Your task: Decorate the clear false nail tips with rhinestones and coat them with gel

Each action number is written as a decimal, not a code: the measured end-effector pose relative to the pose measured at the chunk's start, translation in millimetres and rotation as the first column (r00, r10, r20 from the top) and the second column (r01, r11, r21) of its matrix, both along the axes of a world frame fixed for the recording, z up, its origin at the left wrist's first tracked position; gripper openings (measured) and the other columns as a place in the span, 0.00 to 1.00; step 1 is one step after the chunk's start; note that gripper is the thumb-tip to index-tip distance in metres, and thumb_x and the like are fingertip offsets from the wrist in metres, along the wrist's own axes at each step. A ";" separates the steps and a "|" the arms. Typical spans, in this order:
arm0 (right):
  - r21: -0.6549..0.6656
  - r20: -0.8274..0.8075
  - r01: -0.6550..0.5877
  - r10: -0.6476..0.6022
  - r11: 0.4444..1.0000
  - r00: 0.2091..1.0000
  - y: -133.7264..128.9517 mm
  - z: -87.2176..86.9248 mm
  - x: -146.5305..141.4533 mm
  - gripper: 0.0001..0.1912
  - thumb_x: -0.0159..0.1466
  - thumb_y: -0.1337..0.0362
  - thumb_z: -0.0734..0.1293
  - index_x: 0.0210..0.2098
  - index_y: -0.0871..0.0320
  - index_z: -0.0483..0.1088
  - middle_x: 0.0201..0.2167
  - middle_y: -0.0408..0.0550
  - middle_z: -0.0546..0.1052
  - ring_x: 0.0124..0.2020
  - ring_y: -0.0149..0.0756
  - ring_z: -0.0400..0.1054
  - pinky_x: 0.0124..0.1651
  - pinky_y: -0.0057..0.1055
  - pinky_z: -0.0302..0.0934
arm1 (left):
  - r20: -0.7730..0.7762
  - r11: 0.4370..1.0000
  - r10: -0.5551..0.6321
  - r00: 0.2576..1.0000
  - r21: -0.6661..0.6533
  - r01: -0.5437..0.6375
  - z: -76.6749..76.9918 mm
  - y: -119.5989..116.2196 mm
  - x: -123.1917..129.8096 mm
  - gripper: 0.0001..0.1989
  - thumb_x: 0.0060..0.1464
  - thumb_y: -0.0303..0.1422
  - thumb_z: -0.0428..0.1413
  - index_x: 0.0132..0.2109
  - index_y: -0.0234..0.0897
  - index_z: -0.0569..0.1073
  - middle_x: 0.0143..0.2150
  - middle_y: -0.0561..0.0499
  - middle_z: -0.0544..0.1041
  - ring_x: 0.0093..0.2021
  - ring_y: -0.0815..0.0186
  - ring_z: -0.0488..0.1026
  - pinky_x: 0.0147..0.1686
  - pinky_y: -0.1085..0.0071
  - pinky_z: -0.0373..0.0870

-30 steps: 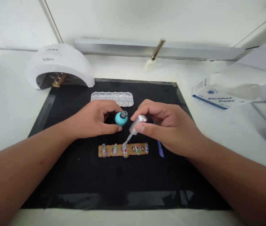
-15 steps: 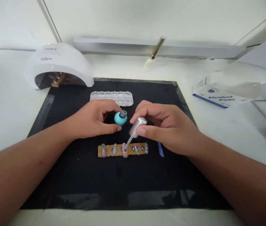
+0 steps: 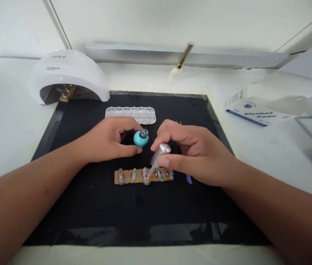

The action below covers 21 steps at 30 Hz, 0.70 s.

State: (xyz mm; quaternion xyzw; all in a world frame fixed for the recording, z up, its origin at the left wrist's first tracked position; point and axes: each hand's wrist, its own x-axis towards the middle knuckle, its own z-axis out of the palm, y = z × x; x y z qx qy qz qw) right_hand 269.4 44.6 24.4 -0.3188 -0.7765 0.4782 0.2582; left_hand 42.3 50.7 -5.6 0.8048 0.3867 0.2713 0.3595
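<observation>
My left hand (image 3: pixel 117 138) is closed around a turquoise nail polish bottle (image 3: pixel 140 138), whose neck is uncapped. Between the thumb and fingers of my right hand (image 3: pixel 191 151) is the silver cap of a nail polish brush (image 3: pixel 160 155), tilted with its bristles down. The brush tip meets the middle one of several press-on nails (image 3: pixel 146 176), which is silvery with red and yellow gems. These gem-set nails stand in a row on a tan strip (image 3: pixel 126 177). A blue-purple tool (image 3: pixel 189 179) lies partly hidden under my right hand.
A clear compartment case (image 3: pixel 130 110) of small gems sits behind my left hand on the black mat (image 3: pixel 111 213). At the back left stands a white nail lamp (image 3: pixel 70 71) with another strip inside. A gold-capped bottle (image 3: pixel 185 57) and an alcohol pads box (image 3: pixel 255 112) are beyond the mat.
My right hand has moved slightly down towards me, bringing the brush tip lower along the middle nail. My left hand and the bottle have hardly moved.
</observation>
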 end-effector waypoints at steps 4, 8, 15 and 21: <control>0.015 0.028 0.015 -0.015 1.000 0.999 1.5 0.6 1.9 0.05 0.58 0.63 0.71 0.31 0.57 0.74 0.30 0.41 0.70 0.31 0.29 0.67 0.35 0.28 0.60 | -0.001 1.000 -0.004 1.000 0.017 0.004 -1.2 0.4 -0.4 0.08 0.49 0.29 0.64 0.38 0.33 0.76 0.31 0.57 0.72 0.28 0.74 0.63 0.29 0.75 0.59; -0.032 -0.037 0.016 -0.017 0.999 0.999 1.5 -0.2 2.6 0.06 0.58 0.62 0.72 0.31 0.57 0.73 0.30 0.41 0.69 0.30 0.28 0.65 0.33 0.27 0.59 | 0.005 1.000 0.000 1.000 0.002 0.000 -1.0 0.5 -0.6 0.08 0.49 0.29 0.63 0.39 0.33 0.76 0.31 0.56 0.72 0.28 0.74 0.64 0.29 0.75 0.60; -0.028 -0.076 -0.067 0.064 0.997 0.995 0.2 -2.5 1.0 0.06 0.59 0.63 0.72 0.34 0.59 0.75 0.31 0.41 0.69 0.32 0.28 0.66 0.37 0.28 0.60 | -0.010 1.000 -0.006 1.000 0.007 0.006 0.1 1.2 -0.8 0.07 0.50 0.29 0.62 0.38 0.34 0.76 0.30 0.57 0.72 0.27 0.74 0.62 0.29 0.74 0.59; 0.044 0.013 -0.044 0.043 0.998 0.999 2.4 -0.9 1.1 0.05 0.59 0.64 0.71 0.33 0.59 0.74 0.30 0.41 0.70 0.32 0.28 0.67 0.37 0.28 0.59 | -0.013 1.000 0.004 1.000 0.018 -0.004 -0.5 1.0 -1.2 0.08 0.49 0.29 0.64 0.38 0.34 0.76 0.30 0.57 0.72 0.28 0.73 0.64 0.29 0.75 0.60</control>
